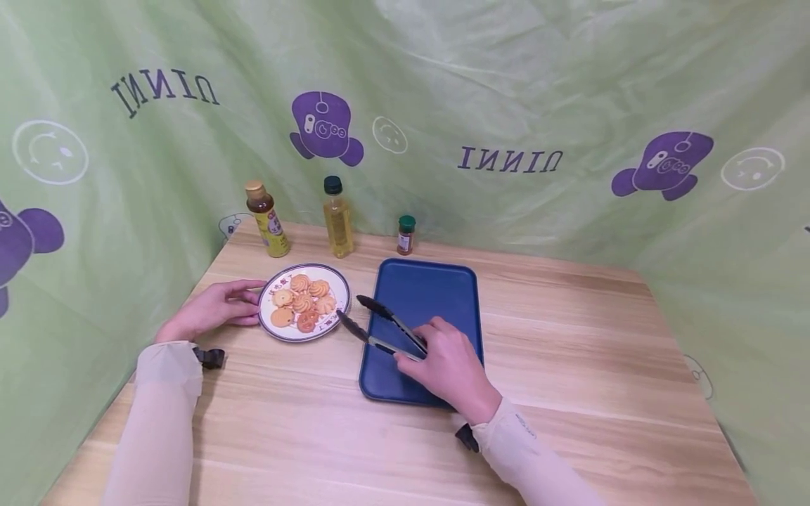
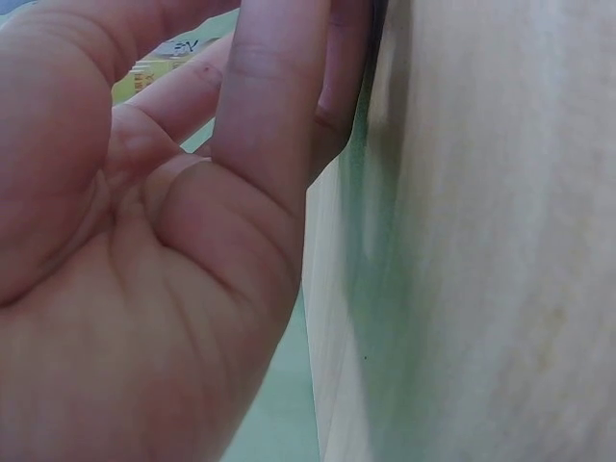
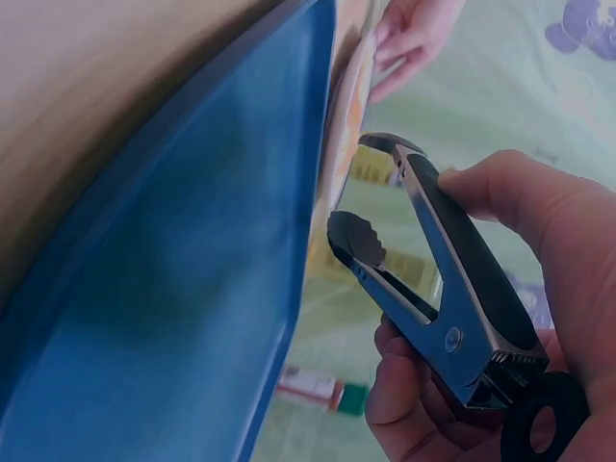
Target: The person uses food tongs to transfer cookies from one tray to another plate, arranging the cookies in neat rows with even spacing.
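Note:
A round white plate with a dark rim [image 1: 294,338] holds several cookies [image 1: 302,303], some swirled and some round. At its left edge the left hand [image 1: 218,307] touches the rim with its fingers extended; in the left wrist view the contact is hidden. The right hand [image 1: 449,365] grips kitchen tongs [image 1: 354,327] over a blue tray [image 1: 443,284]. Spread apart, the two dark tips of the tongs point toward the plate's right side, with nothing between them. In the right wrist view, thumb and fingers hold the tongs [image 3: 472,260] from opposite sides.
Behind the plate stand a sauce bottle with a yellow label [image 1: 272,232] and an oil bottle [image 1: 339,228]. A small spice jar with a green lid [image 1: 406,237] is behind the tray. Green printed cloth [image 1: 506,84] surrounds the wooden table [image 1: 582,351].

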Demonstrator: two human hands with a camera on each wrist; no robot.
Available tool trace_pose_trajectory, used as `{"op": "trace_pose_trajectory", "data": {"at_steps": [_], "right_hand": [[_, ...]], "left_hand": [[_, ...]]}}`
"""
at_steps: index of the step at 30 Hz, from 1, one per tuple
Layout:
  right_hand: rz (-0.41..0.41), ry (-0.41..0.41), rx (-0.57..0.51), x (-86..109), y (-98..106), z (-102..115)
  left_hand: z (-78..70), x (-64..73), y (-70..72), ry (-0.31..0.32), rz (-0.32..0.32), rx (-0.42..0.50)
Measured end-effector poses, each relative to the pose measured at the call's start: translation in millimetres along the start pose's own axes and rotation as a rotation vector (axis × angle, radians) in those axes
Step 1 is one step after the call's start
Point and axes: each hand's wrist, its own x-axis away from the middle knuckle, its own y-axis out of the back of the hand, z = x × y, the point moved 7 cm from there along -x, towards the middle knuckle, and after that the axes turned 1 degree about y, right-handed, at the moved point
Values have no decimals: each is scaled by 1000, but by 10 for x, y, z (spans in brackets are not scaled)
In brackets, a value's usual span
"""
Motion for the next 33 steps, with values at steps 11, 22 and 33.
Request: {"op": "trace_pose_trajectory", "data": {"at_steps": [11, 22, 33], "right_hand": [[-70, -194, -10, 133, 306, -660], [-228, -427, 14, 398, 813, -1464], [-246, -536, 76, 654, 943, -1942]], "left_hand": [[-30, 9, -6, -15, -2, -26], [-17, 33, 16, -18, -13, -62], [-20, 25, -1, -25, -2, -56]]}}
